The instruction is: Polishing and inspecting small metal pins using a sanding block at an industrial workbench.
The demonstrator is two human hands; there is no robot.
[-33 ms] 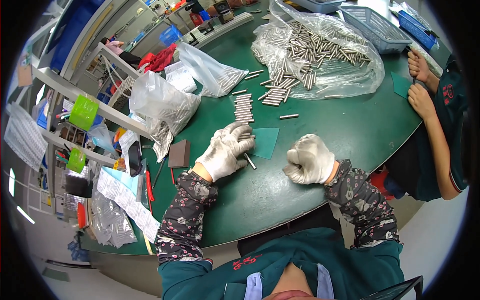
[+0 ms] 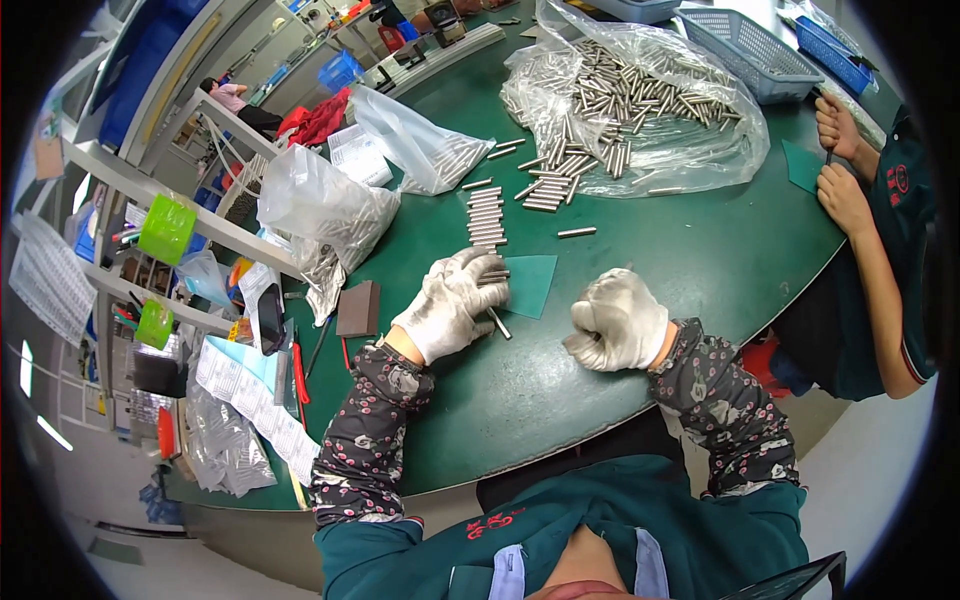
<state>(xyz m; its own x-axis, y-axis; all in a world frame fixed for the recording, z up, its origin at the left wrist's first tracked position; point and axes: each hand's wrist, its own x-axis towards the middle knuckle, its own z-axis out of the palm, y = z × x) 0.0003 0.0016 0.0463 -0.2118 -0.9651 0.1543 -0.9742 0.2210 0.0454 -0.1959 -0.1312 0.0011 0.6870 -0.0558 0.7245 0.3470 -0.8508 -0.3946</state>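
My left hand point(image 2: 450, 306), in a whitish work glove, is curled over short metal pins point(image 2: 494, 277) at the near end of a row. Below its fingertips a slanting pin point(image 2: 501, 324) sticks out. Beyond the hand runs the neat row of pins point(image 2: 486, 215), lying side by side. A green square sheet point(image 2: 532, 285) lies flat just right of these fingers. My right hand point(image 2: 617, 320), gloved too, is closed in a fist above the table; whatever it may hold is hidden. Between the hands and the heap lies a single pin point(image 2: 577, 232).
A clear plastic bag point(image 2: 700, 165) spills a heap of pins at the back. Two more bags of pins point(image 2: 325, 205) point(image 2: 425, 150) stand left, near a brown block point(image 2: 358, 308). Blue baskets point(image 2: 750, 60) are at the far right. A co-worker's hands point(image 2: 843, 165) are at the right edge.
My left fingers have shifted slightly, and the slanting pin beneath them is more covered. My right fist has moved barely, a little left.
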